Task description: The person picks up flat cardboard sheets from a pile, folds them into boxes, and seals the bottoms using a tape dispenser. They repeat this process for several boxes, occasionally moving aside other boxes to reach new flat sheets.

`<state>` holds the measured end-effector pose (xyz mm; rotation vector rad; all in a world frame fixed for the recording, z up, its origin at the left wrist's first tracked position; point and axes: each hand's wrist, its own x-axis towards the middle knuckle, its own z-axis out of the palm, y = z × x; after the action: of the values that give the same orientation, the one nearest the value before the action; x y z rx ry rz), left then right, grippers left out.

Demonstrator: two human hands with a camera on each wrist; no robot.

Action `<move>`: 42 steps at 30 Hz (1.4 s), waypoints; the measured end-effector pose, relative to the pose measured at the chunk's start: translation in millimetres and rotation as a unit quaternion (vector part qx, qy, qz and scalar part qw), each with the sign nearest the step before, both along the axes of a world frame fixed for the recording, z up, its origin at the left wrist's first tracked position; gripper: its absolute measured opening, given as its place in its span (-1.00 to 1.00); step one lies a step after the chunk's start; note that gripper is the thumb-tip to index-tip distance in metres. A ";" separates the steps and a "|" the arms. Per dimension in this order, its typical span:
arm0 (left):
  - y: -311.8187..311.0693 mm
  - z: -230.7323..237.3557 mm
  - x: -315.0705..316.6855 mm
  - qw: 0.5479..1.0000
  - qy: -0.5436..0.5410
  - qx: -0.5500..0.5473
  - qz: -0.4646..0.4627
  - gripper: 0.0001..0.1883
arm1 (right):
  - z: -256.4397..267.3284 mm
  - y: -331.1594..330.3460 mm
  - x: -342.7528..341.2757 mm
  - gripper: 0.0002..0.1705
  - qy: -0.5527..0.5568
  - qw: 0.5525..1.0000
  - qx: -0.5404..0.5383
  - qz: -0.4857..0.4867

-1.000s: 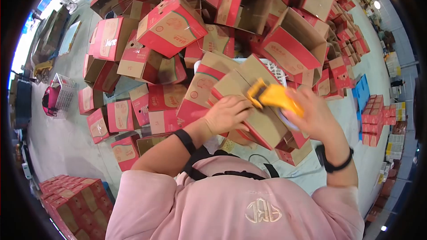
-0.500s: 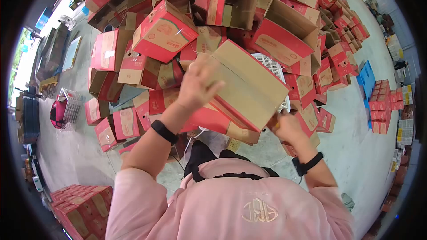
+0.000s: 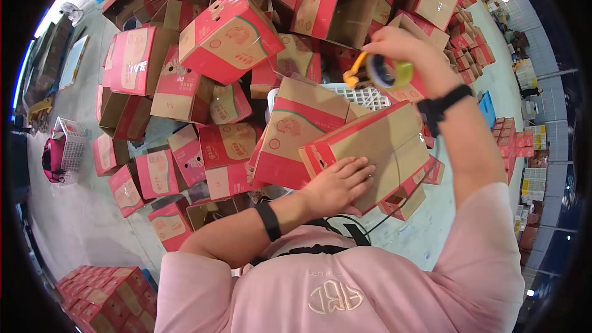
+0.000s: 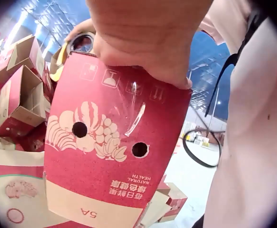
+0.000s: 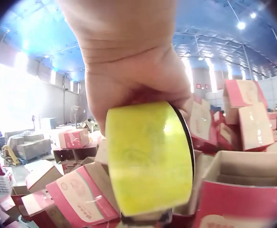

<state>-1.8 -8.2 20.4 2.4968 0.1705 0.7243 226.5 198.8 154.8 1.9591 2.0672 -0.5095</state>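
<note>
A red and brown cardboard carton lies tilted in front of the person, its plain brown side up. On that side rests the left hand, fingers stretched flat near the red end. In the left wrist view the carton's red end shows fruit print and two round holes, with the hand over its top edge. The right hand grips a yellow tape dispenser, raised beyond the carton's far side. Its roll of yellow-green tape fills the middle of the right wrist view.
Another carton lies under and left of the held one, by a white plastic crate. A heap of open cartons spreads beyond. Stacked red boxes stand at lower left. A white basket sits on the left floor.
The carton was turned round, and the left hand, lifted half a second ago, is back on it. The right hand with the tape dispenser went from the carton's near right corner up and away.
</note>
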 end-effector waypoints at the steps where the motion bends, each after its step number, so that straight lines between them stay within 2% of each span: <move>1: -4.8 -2.1 1.9 1.000 -0.014 0.000 0.010 -0.28 | -22.3 14.8 -17.7 -0.42 -0.037 0.997 -0.062 0.021; 2: -6.7 -3.6 3.6 0.999 -0.026 0.002 0.022 -0.28 | -41.5 16.5 -32.9 -0.40 -0.025 0.997 -0.079 -0.006; 4: -8.3 -6.2 4.8 0.999 -0.031 -0.012 0.031 -0.28 | -71.8 8.0 -59.7 -0.37 -0.083 0.989 -0.120 -0.007; 6: -7.4 -8.1 6.0 1.000 -0.029 0.000 0.007 -0.26 | -66.6 -13.6 -70.7 -0.45 -0.117 0.972 -0.202 0.021; 8: -7.7 -5.4 6.9 0.999 -0.035 -0.009 0.015 -0.25 | -19.7 -26.4 -66.0 -0.48 -0.073 0.974 -0.210 0.036; 10: -4.3 -0.7 11.8 0.999 -0.042 -0.010 0.015 -0.24 | 38.4 -49.8 -37.1 -0.54 -0.026 0.986 -0.134 0.094; 12: -1.1 2.9 14.0 0.999 -0.013 0.000 0.038 -0.23 | 102.7 -119.4 -10.0 -0.62 0.029 0.988 -0.140 0.054; 13: -1.2 0.6 16.3 0.999 -0.023 0.000 0.050 -0.23 | 112.6 -172.1 2.6 -0.50 -0.008 0.991 -0.136 -0.019; 14: -1.7 0.3 17.0 0.999 -0.024 0.007 0.046 -0.23 | 99.5 -228.2 26.7 -0.53 -0.026 0.995 -0.075 0.051; 15: -3.2 0.7 17.5 0.999 -0.019 0.004 0.047 -0.22 | 90.4 -269.5 26.2 -0.55 -0.035 0.986 -0.158 -0.035; 16: -3.1 1.6 17.7 0.999 -0.013 0.002 0.049 -0.22 | 48.1 -319.7 56.1 -0.55 0.003 0.989 -0.145 -0.032; 18: -6.4 7.5 20.3 0.999 0.002 -0.003 0.037 -0.21 | -21.0 -366.7 66.0 -0.53 0.053 0.996 -0.041 -0.054; 20: -4.8 13.6 26.6 0.997 0.036 0.004 0.064 -0.23 | -81.1 -371.7 43.8 -0.50 0.052 0.977 0.137 -0.152; 22: -2.2 18.6 28.5 0.996 0.045 0.023 0.071 -0.28 | -123.2 -367.6 52.9 -0.47 0.051 0.974 0.125 -0.184; 24: -3.1 30.2 27.4 0.996 0.049 -0.027 0.072 -0.32 | -171.8 -362.5 69.0 -0.40 0.053 0.967 0.119 -0.218; 25: -6.1 17.8 27.5 0.996 0.051 0.000 0.072 -0.32 | -191.6 -370.4 76.4 -0.39 0.064 0.968 0.109 -0.217; 26: -5.3 -10.1 26.6 0.966 -0.010 -0.112 0.231 -0.35 | -203.5 -367.5 81.7 -0.37 0.075 0.969 0.106 -0.211; 27: 3.3 -20.2 27.2 0.896 -0.082 -0.223 0.374 -0.38 | -200.9 -357.5 83.9 -0.35 0.137 0.954 0.083 -0.254; 28: 10.5 -8.7 31.7 0.901 -0.091 -0.200 0.373 -0.38 | -189.6 -349.6 85.8 -0.34 0.198 0.935 0.052 -0.291; 29: 12.5 5.1 39.1 0.848 -0.086 -0.403 0.335 -0.41 | -147.3 -334.8 83.1 -0.27 0.279 0.898 0.033 -0.339; 30: 18.2 22.6 46.2 0.757 -0.076 -0.588 0.276 -0.43 | -124.1 -316.3 92.7 -0.27 0.257 0.910 0.024 -0.324; 31: 31.8 57.5 52.3 0.885 -0.120 -0.415 0.175 -0.44 | -163.6 -302.0 123.2 -0.33 0.441 0.813 0.216 -0.313; 32: 48.6 96.3 61.9 0.877 -0.183 -0.437 0.076 -0.41 | -109.2 -281.4 134.2 -0.34 0.434 0.813 0.271 -0.278; 33: 52.1 144.9 67.8 0.896 -0.199 -0.390 0.066 -0.38 | -60.8 -259.9 140.8 -0.41 0.523 0.733 0.327 -0.287; 34: 51.8 185.1 78.6 0.897 -0.249 -0.362 0.037 -0.34 | -20.6 -240.2 146.6 -0.48 0.602 0.641 0.376 -0.291; 36: 69.7 228.6 81.2 0.959 -0.249 -0.095 0.101 -0.40 | 37.1 -204.9 163.2 -0.53 0.750 0.510 0.361 -0.216; 38: 85.3 226.7 77.2 0.972 -0.207 -0.063 0.089 -0.45 | 62.1 -179.1 157.0 -0.53 0.746 0.512 0.372 -0.207; 39: 95.6 208.8 74.2 0.972 -0.181 -0.105 0.108 -0.47 | 66.7 -170.0 152.6 -0.52 0.741 0.516 0.378 -0.204; 40: 107.0 174.2 69.5 0.968 -0.154 -0.150 0.127 -0.48 | 48.3 -164.0 157.4 -0.51 0.727 0.529 0.379 -0.219; 42: 137.2 48.5 53.3 0.942 -0.080 -0.248 0.210 -0.45 | 15.9 -176.7 132.6 -0.50 0.708 0.540 0.355 -0.285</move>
<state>51.5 129.0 68.9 1.9247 0.7466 0.9149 359.1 22.1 170.7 3.3435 2.3530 -2.4360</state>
